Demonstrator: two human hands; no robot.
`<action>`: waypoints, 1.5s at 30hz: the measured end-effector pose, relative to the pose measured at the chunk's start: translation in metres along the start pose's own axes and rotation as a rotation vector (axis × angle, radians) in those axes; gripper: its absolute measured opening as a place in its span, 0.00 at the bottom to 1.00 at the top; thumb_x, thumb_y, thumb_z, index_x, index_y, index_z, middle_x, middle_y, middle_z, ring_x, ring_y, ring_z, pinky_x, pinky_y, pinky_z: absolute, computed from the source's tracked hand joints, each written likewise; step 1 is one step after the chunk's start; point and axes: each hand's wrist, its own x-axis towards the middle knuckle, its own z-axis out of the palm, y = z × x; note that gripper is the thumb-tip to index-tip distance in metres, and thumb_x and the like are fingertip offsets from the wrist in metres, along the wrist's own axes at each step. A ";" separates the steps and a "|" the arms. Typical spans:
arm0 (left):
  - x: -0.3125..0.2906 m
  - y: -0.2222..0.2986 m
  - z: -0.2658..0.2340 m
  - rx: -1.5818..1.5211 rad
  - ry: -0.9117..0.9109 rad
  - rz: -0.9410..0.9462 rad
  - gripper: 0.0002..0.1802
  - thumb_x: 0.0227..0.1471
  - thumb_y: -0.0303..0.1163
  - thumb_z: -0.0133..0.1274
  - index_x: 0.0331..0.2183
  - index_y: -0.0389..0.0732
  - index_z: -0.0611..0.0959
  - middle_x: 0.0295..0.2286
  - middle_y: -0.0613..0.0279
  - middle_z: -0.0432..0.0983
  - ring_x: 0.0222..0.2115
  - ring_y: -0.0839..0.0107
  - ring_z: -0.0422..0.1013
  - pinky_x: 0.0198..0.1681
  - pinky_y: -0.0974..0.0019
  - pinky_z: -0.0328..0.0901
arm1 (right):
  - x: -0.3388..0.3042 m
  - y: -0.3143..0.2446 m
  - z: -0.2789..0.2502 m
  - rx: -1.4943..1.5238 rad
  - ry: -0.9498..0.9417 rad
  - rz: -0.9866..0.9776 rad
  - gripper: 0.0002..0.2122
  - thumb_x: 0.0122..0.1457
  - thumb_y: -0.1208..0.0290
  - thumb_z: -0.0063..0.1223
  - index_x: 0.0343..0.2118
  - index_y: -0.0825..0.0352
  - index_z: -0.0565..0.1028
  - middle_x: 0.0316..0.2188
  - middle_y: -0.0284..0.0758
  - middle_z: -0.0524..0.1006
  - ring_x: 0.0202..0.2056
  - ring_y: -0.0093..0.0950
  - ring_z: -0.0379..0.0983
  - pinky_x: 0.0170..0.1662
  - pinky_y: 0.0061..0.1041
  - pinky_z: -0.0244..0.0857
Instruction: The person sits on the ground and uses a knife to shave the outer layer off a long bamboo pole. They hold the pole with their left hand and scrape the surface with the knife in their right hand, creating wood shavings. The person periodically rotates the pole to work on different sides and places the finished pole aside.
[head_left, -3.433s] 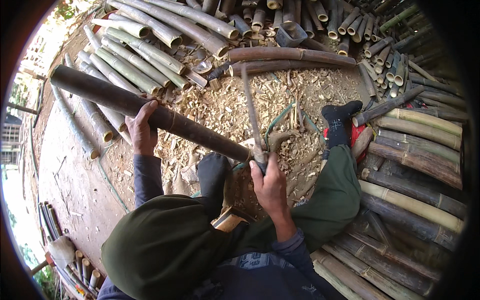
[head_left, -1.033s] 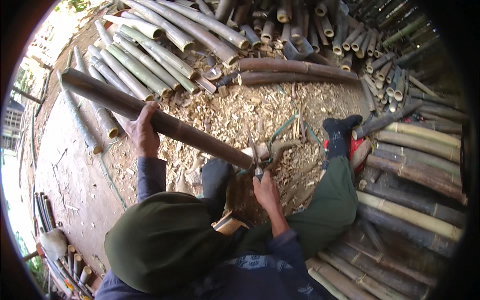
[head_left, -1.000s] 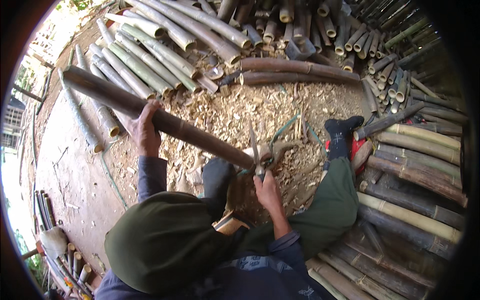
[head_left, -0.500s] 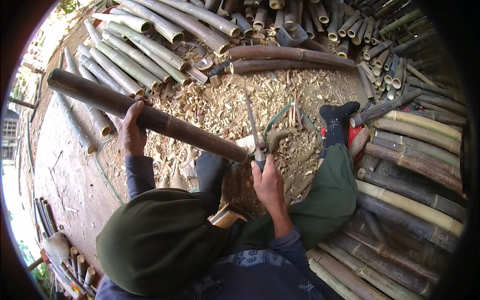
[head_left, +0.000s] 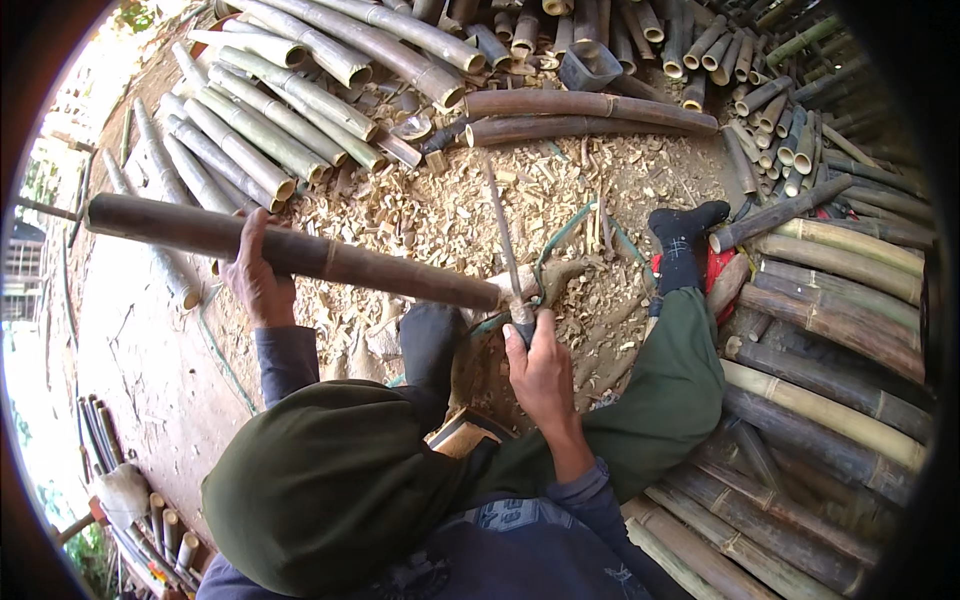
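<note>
The bamboo pole [head_left: 370,267] has swung closer to level since the earlier frame, its left end coming nearer to the person; the knife [head_left: 502,235] has stayed upright beside its right end. The left hand [head_left: 258,275] grips the pole left of its middle. The right hand [head_left: 541,370] is closed around the knife's handle, blade pointing far. Whether blade and pole touch, I cannot tell.

The pole's left end reaches out over poles lying on the ground [head_left: 140,400]. Its right end sits just beyond a dark-socked foot [head_left: 430,345]. The widest stretch is the bed of wood chips [head_left: 430,215] on the far side, bounded by two brown poles [head_left: 590,105] and, at far left, a row of cut poles [head_left: 265,130]. To the right, the green trouser leg [head_left: 655,390] and stacked bamboo [head_left: 830,335] close in the space.
</note>
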 end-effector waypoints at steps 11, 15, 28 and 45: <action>0.005 0.007 0.030 0.025 -0.182 -0.009 0.29 0.50 0.21 0.66 0.52 0.29 0.72 0.37 0.51 0.80 0.34 0.60 0.80 0.42 0.57 0.77 | 0.017 0.045 0.020 -0.062 -0.064 0.123 0.19 0.69 0.59 0.50 0.48 0.73 0.67 0.35 0.60 0.79 0.38 0.60 0.77 0.38 0.57 0.68; -0.001 0.018 0.030 0.032 -0.288 0.031 0.29 0.51 0.21 0.64 0.53 0.31 0.72 0.39 0.51 0.80 0.38 0.57 0.80 0.45 0.55 0.76 | 0.003 -0.014 -0.008 0.170 0.129 -0.107 0.16 0.70 0.61 0.51 0.46 0.71 0.68 0.32 0.57 0.79 0.36 0.59 0.78 0.37 0.55 0.69; 0.012 0.000 0.010 0.025 0.030 0.044 0.29 0.49 0.27 0.71 0.49 0.32 0.76 0.39 0.52 0.80 0.34 0.62 0.80 0.39 0.59 0.77 | 0.004 -0.017 -0.005 0.119 0.128 -0.088 0.13 0.68 0.66 0.54 0.44 0.70 0.67 0.29 0.56 0.79 0.34 0.58 0.78 0.31 0.50 0.70; 0.002 0.016 0.021 -0.029 -0.360 0.013 0.31 0.50 0.18 0.62 0.54 0.33 0.69 0.40 0.48 0.79 0.39 0.54 0.80 0.48 0.53 0.76 | -0.003 0.032 0.025 0.256 0.278 -0.154 0.14 0.68 0.64 0.55 0.44 0.70 0.69 0.25 0.49 0.78 0.28 0.56 0.76 0.32 0.47 0.69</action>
